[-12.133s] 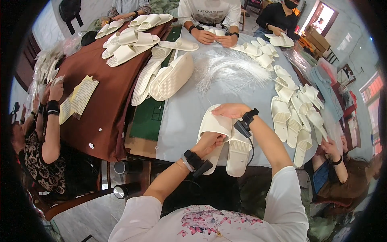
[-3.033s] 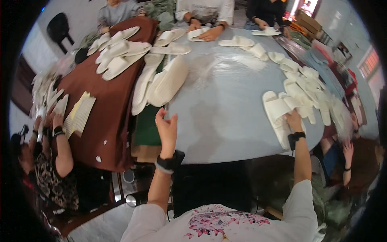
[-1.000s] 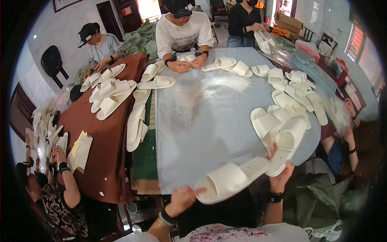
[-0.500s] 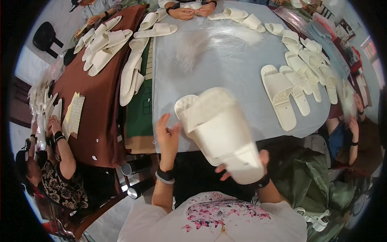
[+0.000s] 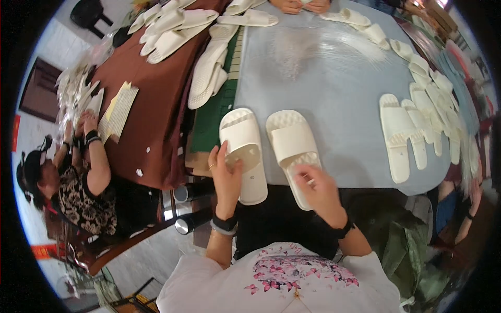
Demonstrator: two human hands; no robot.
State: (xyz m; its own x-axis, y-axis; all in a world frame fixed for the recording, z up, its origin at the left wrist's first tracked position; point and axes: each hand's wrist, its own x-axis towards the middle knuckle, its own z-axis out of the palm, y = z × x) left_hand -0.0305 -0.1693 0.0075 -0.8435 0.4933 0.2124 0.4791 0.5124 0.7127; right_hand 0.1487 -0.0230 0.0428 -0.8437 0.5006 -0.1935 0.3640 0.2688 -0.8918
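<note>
A pair of white slippers lies side by side at the near edge of the blue-grey table, heels reaching past it. My left hand (image 5: 226, 180) is at the left edge of the left slipper (image 5: 241, 133). Its fingers are apart, the index finger by the strap and the thumb over the footbed. Above the heel half of the right slipper (image 5: 292, 136), my right hand (image 5: 319, 192) has curled fingers, slightly blurred. Whether they grip the slipper does not show clearly. Small dark marking is visible on the left slipper's heel.
More white slippers (image 5: 395, 136) line the table's right side and far edge. Clear plastic film (image 5: 334, 44) lies towards the back. A brown-covered table (image 5: 151, 115) on the left carries slippers and printed sheets (image 5: 119, 112). Co-workers' hands (image 5: 300, 5) are at the far edge.
The two slippers, overlapped in my right hand before, are now apart on the table edge. My left hand has come to the left one. The view has shifted left.
</note>
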